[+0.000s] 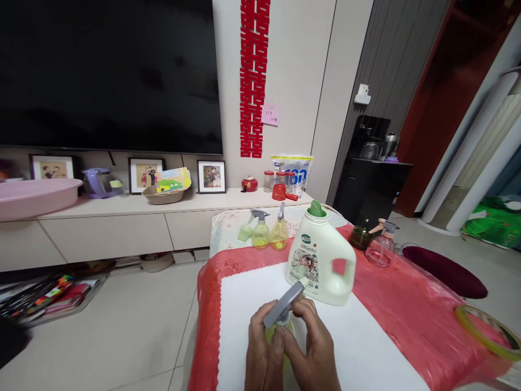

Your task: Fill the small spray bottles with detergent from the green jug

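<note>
Red cloth (407, 288) is draped over the table, with its left edge bordered by floor (138, 326) and a cabinet (114, 231) set along the wall behind. A white sheet (244, 288) is laid on the cloth, its scalloped left edge set just inside the table's. At the near part of the sheet, 1 spray bottle (285, 312) is gripped by both hands: its left side is clasped by the left hand (262, 345), its neck is pinched by the right hand (315, 345). The grey head is tilted; the base is hidden. White paper is seen between the hands and either edge of the sheet. Just beyond, a jug (319, 260) is stood, with a green cup (316, 208) set in its mouth. Farther back, 2 sprayers (261, 234) are placed side by side. Near the right edge, a tape roll (479, 338) is blurred.
</note>
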### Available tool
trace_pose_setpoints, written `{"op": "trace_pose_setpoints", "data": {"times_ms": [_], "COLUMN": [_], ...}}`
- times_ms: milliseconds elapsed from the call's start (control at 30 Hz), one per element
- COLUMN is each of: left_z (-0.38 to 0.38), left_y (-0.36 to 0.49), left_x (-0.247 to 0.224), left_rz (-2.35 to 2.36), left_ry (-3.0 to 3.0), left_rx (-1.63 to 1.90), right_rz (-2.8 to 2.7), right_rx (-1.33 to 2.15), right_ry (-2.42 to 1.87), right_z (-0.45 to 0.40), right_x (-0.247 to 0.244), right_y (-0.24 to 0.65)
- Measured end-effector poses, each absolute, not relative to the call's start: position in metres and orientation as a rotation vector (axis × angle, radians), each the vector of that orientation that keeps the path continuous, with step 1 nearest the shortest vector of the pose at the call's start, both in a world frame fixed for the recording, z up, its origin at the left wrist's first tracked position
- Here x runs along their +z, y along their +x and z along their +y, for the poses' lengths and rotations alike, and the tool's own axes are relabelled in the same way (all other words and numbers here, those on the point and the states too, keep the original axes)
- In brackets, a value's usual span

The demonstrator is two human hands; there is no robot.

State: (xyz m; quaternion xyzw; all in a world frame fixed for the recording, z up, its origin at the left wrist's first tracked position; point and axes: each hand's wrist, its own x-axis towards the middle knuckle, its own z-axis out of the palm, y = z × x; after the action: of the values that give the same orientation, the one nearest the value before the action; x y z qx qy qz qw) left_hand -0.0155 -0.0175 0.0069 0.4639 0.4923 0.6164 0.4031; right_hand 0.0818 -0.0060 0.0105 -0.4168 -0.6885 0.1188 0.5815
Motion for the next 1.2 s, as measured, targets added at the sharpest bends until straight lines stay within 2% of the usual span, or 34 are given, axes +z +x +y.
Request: {"op": "trace_pose_setpoints", "data": {"times_ms": [467, 767, 967, 1133, 1200], "left_z": [-0.009, -0.011, -0.012, -0.011, -0.010], "left_y": [-0.031, -0.025, -0.027, -0.026, -0.024], "left_x": [0.026, 0.030, 0.026, 0.022, 0.021], "left_rz": [0.912, 1.042, 1.201, 1.249, 1.253], "left_ry": [1.139, 1.136, 1.172, 1.185, 1.173], "left_rx": [1.355, 1.438, 1.394, 1.341, 1.330], "right_rz": [-1.227, -1.129, -1.055, -1.023, -1.057], "right_rx": [0.334, 0.477, 0.631, 1.094, 1.130], "right_ry": [-0.987, -1.020, -1.085, -0.889, -0.856], "right_z": [-0.003, -0.002, -0.010, -0.007, -0.002], "right_x": [-0.027, -0.040, -0.048, -0.044, -0.042], "right_y": [0.046, 0.046, 0.051, 0.065, 0.071]}}
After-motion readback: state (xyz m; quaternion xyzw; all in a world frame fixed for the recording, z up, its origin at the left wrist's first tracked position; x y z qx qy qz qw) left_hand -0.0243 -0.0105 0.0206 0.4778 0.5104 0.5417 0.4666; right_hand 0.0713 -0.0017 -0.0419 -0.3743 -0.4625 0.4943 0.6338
